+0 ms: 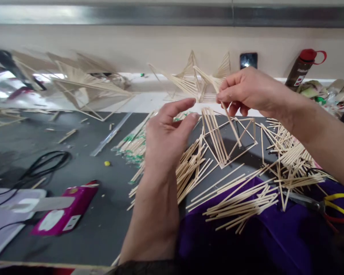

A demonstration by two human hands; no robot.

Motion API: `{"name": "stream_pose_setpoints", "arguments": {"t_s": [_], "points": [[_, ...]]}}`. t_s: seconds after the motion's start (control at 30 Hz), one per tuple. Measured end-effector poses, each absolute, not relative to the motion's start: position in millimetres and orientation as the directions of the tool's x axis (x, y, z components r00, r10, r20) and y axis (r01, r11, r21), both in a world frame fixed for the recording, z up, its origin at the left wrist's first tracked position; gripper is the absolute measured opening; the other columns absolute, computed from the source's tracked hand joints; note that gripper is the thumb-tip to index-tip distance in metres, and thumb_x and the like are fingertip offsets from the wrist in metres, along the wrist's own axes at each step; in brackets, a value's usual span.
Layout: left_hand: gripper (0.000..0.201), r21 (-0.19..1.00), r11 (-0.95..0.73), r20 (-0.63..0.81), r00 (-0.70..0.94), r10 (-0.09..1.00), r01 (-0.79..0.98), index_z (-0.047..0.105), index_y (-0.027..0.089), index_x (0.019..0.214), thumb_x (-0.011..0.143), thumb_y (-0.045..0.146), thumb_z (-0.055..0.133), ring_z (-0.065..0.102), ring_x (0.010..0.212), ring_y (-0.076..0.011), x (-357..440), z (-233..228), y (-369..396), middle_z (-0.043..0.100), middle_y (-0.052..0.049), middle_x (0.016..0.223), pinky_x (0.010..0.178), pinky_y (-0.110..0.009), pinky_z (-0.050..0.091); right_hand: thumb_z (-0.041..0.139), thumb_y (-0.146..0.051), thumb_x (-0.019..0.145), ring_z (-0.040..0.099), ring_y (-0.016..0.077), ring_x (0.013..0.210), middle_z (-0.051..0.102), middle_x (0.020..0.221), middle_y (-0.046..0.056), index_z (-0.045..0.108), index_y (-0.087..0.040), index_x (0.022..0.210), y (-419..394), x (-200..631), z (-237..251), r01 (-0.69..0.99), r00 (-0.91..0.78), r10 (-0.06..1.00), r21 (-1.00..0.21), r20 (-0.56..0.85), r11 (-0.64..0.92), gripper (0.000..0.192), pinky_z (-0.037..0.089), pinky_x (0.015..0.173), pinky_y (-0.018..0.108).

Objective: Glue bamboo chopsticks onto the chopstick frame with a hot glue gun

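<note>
My right hand point(240, 91) is raised over the work surface, thumb and fingers pinched round a thin wooden stick point(231, 123). The stick slants, its lower end pointing down at a frame of joined sticks point(216, 135); whether it touches the frame I cannot tell. My left hand point(170, 130) hovers left of the frame, thumb and forefinger apart with nothing between them. Beneath and beside my left wrist lies a pile of loose sticks point(189, 172). Another bundle of sticks point(243, 206) rests on purple cloth point(218, 244) close to me.
Finished stick structures point(86, 91) stand at the back left. Right of the frame lie heaped sticks point(292, 149) and pliers point(318, 206) with yellow and red handles. A dark bottle point(299, 70), a phone point(249, 60), a magenta box point(65, 210) and a black cable point(46, 164) lie around.
</note>
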State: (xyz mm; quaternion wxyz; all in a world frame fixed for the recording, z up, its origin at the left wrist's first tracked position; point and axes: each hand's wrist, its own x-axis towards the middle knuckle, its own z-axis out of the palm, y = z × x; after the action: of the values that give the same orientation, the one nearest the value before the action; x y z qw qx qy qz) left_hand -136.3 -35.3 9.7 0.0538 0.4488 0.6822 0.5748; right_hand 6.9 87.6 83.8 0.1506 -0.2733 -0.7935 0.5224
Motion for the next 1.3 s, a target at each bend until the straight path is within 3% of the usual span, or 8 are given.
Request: {"name": "stream_pose_setpoints", "arguments": {"t_s": [0.13,0.23,0.4,0.8,0.97,1.13,1.3], "points": [[0.032,0.852,-0.085,0.412,-0.56,0.719,0.517,0.069,0.013,0.11,0.078,0.018,0.071,0.067,0.095,-0.0171,-152.8,-9.6,-8.1,0.073,-0.006,0.11,0.09,-0.038,0.055,0.059,-0.009,0.075,0.058,0.0082,0.051,0.059,0.056,0.001,0.057,-0.015,0.056,105.4,-3.5,59.6,0.358,-0.812,0.575,-0.864,-0.1,0.355,0.02,0.032,0.038,0.017],[0.029,0.86,-0.152,0.433,-0.537,0.724,0.488,0.07,0.01,0.105,0.077,0.015,0.071,0.068,0.093,-0.0166,-156.6,-19.3,4.4,0.075,-0.007,0.104,0.091,-0.037,0.054,0.061,-0.011,0.072,0.061,0.0107,0.054,0.062,0.057,0.002,0.059,-0.014,0.055,114.0,-8.5,50.2,0.381,-0.824,0.556,-0.837,-0.114,0.394,0.017,0.033,0.038,0.018],[0.02,0.886,-0.159,0.403,-0.552,0.73,0.437,0.073,0.011,0.095,0.076,0.009,0.067,0.067,0.078,-0.0116,-153.5,-20.7,14.8,0.076,-0.003,0.088,0.082,-0.03,0.055,0.06,-0.009,0.067,0.062,0.0121,0.052,0.059,0.051,0.002,0.058,-0.013,0.055,120.7,-17.5,46.5,0.419,-0.827,0.541,-0.81,-0.154,0.41,0.013,0.031,0.037,0.017],[0.021,0.941,-0.216,0.33,-0.575,0.749,0.259,0.073,0.013,0.087,0.066,0.014,0.072,0.068,0.068,-0.0131,-160.0,-29.6,22.9,0.074,-0.001,0.076,0.071,-0.03,0.057,0.059,-0.006,0.065,0.053,0.0074,0.044,0.056,0.047,-0.002,0.06,-0.013,0.056,124.5,-27.1,30.6,0.503,-0.817,0.507,-0.772,-0.276,0.389,0.011,0.033,0.036,0.015],[0.025,0.937,-0.215,0.339,-0.576,0.744,0.274,0.073,0.014,0.085,0.062,0.018,0.076,0.071,0.074,-0.0164,-158.9,-30.0,23.2,0.074,0.0,0.076,0.074,-0.033,0.059,0.058,-0.003,0.066,0.057,0.0086,0.049,0.054,0.049,-0.002,0.056,-0.014,0.056,120.4,-25.0,32.4,0.512,-0.815,0.5,-0.767,-0.292,0.387,0.015,0.041,0.041,0.014],[0.026,0.94,-0.211,0.332,-0.582,0.742,0.266,0.074,0.015,0.084,0.058,0.017,0.074,0.071,0.074,-0.0169,-158.7,-29.7,23.7,0.074,0.0,0.074,0.071,-0.032,0.058,0.059,-0.004,0.067,0.064,0.0128,0.059,0.059,0.056,-0.001,0.06,-0.013,0.061,121.3,-25.5,32.3,0.505,-0.833,0.481,-0.729,-0.273,0.461,0.011,0.055,0.057,0.023],[0.025,0.938,-0.198,0.33,-0.567,0.755,0.283,0.074,0.017,0.084,0.059,0.019,0.074,0.069,0.068,-0.0149,-160.4,-29.9,23.5,0.075,0.001,0.075,0.07,-0.033,0.058,0.06,-0.005,0.068,0.067,0.0142,0.061,0.06,0.055,-0.001,0.062,-0.012,0.063,121.3,-29.2,29.4,0.503,-0.842,0.46,-0.722,-0.283,0.475,0.009,0.057,0.062,0.025]]}}
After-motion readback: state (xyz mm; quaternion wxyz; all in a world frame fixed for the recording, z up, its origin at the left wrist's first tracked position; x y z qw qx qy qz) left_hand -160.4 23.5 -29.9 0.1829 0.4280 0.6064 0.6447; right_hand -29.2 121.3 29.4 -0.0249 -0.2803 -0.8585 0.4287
